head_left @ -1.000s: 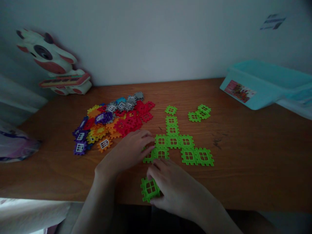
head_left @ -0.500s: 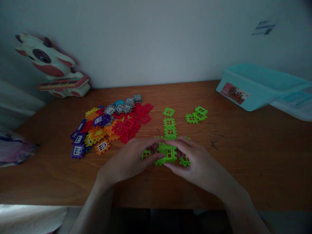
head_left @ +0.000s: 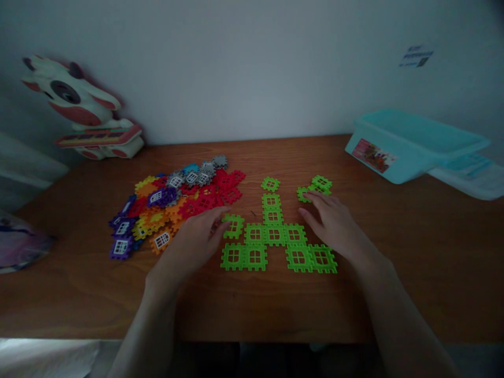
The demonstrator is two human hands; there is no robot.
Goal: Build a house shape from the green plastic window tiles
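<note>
Flat green toothed building tiles with window-like cutouts lie on the wooden table. Several are joined into a shape [head_left: 274, 235] with a column going up and two legs toward me. My left hand [head_left: 205, 231] is closed, thumb and fingers at the left edge of a separate green tile [head_left: 233, 226], just above the shape's left leg. My right hand [head_left: 331, 218] is open, thumb apart from the fingers, its fingertips at a small group of loose green tiles [head_left: 322, 182], partly covering them. One more green tile [head_left: 270, 184] lies beyond the column's top.
A pile of red, orange, yellow, purple and grey tiles [head_left: 205, 197] lies to the left. A cow-shaped toy keyboard [head_left: 104, 137] stands at the back left. At the back right is a turquoise bin [head_left: 405, 152] with a lid [head_left: 472, 176] beside it.
My hands were together over the middle of the green shape; they have parted. My left hand has moved left with a green tile, my right hand up and right to the loose green tiles.
</note>
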